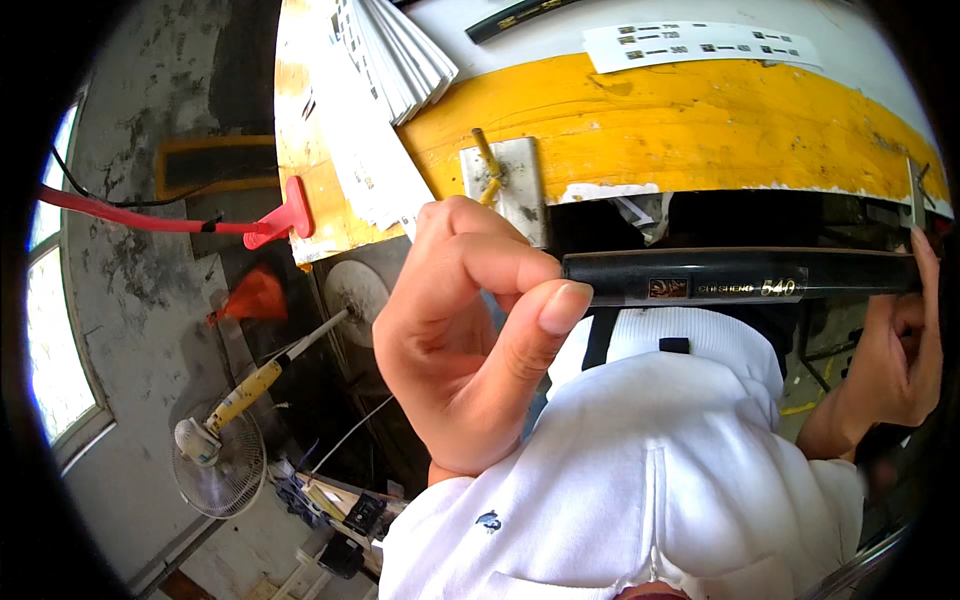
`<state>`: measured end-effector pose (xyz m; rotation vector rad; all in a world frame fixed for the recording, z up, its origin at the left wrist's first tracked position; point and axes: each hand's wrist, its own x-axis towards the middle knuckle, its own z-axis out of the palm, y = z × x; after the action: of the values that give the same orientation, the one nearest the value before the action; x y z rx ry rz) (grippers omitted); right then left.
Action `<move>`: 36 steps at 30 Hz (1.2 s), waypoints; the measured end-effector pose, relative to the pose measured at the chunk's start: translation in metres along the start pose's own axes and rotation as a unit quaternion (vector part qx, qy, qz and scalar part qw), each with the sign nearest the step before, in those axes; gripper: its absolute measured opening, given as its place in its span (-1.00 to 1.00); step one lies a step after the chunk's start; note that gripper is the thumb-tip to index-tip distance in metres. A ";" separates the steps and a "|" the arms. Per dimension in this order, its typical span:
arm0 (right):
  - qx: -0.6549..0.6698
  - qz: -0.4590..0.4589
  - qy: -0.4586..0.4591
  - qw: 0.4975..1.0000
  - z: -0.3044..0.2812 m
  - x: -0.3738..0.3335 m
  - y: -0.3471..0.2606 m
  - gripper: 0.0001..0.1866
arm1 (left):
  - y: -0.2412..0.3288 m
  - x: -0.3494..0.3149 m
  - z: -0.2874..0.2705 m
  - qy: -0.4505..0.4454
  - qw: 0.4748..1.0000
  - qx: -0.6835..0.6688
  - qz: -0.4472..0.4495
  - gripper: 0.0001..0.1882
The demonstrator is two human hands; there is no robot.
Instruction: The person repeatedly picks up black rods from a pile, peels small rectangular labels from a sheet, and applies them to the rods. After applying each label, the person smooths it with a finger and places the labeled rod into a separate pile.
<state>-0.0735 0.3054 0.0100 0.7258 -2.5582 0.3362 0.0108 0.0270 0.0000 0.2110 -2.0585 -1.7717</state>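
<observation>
A glossy black rod (640, 264) with gold lettering and a small square emblem lies level across the view, above my white shirt and just off the table's near edge. My left hand (450, 330) pinches its left end between thumb and index finger, the other fingers curled. At the far right, my right hand (900, 365) is at the rod's other end, one finger stretched up past it and the rest bent beneath. The exact grip there is partly lost in the dark rim. Another black rod (515, 18) rests on the table at the top.
The table (700, 120) has a worn yellow edge with a metal plate and yellow peg (487, 165). On it lie a fanned stack of label sheets (400, 65) and a label strip (700, 50). A red-handled piece (285, 215) touches its left edge; a fan (215, 465) stands lower left.
</observation>
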 end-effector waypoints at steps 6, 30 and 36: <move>0.074 0.046 0.156 0.984 0.000 -0.012 0.028 -0.56 | -0.005 -0.003 0.036 -0.033 0.993 -0.102 -0.043 -0.85; -0.025 0.658 -0.007 0.753 0.036 -0.244 0.344 -0.17 | -0.042 -0.043 0.227 -0.440 0.893 0.023 -0.097 -0.95; -0.129 0.629 -0.046 0.766 0.067 -0.241 0.380 -0.25 | -0.045 -0.035 0.236 -0.416 0.903 0.059 -0.086 -0.97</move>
<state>-0.1227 0.7022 -0.2062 -1.2081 -2.6872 0.3114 -0.0593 0.2466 -0.0752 -0.4288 -2.7951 -2.0686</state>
